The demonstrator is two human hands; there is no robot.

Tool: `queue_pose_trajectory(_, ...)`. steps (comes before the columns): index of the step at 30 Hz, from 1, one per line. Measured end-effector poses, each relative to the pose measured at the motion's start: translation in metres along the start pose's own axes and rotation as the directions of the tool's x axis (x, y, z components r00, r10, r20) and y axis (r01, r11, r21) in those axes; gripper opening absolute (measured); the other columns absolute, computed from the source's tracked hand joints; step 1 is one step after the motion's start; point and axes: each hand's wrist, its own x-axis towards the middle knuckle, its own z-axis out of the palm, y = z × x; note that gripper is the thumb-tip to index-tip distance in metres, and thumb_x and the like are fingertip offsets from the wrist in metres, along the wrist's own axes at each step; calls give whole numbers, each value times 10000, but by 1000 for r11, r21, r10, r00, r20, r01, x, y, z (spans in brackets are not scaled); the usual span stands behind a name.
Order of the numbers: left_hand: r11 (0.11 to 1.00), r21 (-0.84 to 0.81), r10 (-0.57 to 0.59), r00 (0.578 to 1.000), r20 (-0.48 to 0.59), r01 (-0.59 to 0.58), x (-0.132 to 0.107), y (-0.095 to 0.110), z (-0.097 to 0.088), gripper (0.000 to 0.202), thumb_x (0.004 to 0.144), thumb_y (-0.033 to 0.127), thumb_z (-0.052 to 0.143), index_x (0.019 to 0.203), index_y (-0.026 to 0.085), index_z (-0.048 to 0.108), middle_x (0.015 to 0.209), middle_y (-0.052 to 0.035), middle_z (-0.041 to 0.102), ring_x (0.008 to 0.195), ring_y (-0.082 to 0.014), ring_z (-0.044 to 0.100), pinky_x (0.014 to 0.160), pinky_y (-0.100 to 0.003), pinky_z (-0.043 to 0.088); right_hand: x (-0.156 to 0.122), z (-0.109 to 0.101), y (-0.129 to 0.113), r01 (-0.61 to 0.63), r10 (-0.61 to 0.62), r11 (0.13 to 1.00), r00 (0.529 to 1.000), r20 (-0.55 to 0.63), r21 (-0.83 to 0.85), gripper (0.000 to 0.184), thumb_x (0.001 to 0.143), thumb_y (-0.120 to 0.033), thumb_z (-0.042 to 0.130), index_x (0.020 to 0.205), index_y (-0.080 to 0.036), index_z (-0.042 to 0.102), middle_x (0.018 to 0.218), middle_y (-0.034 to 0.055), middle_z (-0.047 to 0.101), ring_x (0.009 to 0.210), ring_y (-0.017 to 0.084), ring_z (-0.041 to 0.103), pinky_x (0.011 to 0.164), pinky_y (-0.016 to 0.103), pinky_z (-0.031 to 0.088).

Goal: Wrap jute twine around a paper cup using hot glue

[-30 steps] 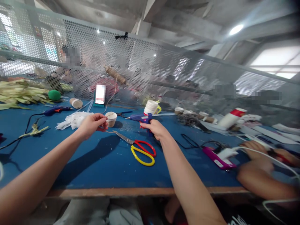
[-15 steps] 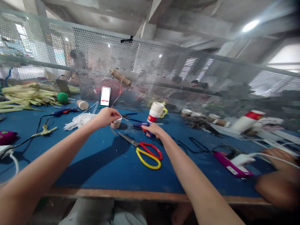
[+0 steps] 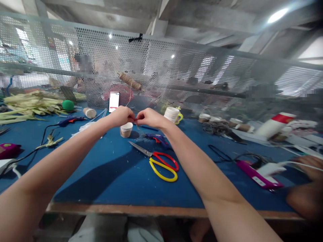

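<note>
My left hand (image 3: 122, 116) and my right hand (image 3: 148, 118) meet above the blue table (image 3: 106, 174), fingertips pinched together on something small that I cannot make out. Just below them stands a small white-and-brown paper cup (image 3: 125, 129). A blue glue gun (image 3: 156, 138) lies on the table right of the cup, free of my hands. Scissors with red and yellow handles (image 3: 157, 160) lie nearer to me, blades pointing towards the cup.
A perforated metal screen (image 3: 176, 67) closes the table's far side. Leaf strips (image 3: 27, 104), a green ball (image 3: 67, 105), a second glue gun (image 3: 69, 120) and a phone (image 3: 114, 102) lie left. A mug (image 3: 173, 115) and cables lie right. Another person's hand (image 3: 309, 164) rests beside a magenta device (image 3: 257, 173).
My right hand let the blue glue gun go onto the table and rose to meet my left hand. My left hand lifted off the cup's rim.
</note>
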Motion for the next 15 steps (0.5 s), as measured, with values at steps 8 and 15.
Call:
queue_pose_trajectory(8, 986, 67, -139, 980, -144, 150, 4, -31, -11, 200, 691, 319, 606, 670, 142, 697, 611, -50, 640, 577, -145, 502, 557, -245, 307, 17, 20, 29, -14, 27, 999, 950, -311, 42, 111, 682, -184, 597, 691, -115, 682, 647, 32, 653, 614, 122, 550, 589, 218, 390)
queue_pose_trajectory(15, 974, -78, -222, 963, -152, 212, 3, -52, 4, 83, 630, 222, 611, 598, 167, 665, 540, -3, 602, 585, -136, 501, 570, -231, 309, 28, 41, 44, -77, 106, 993, 908, -406, 88, 139, 713, -211, 565, 709, -125, 674, 706, 48, 675, 650, 133, 578, 602, 220, 403)
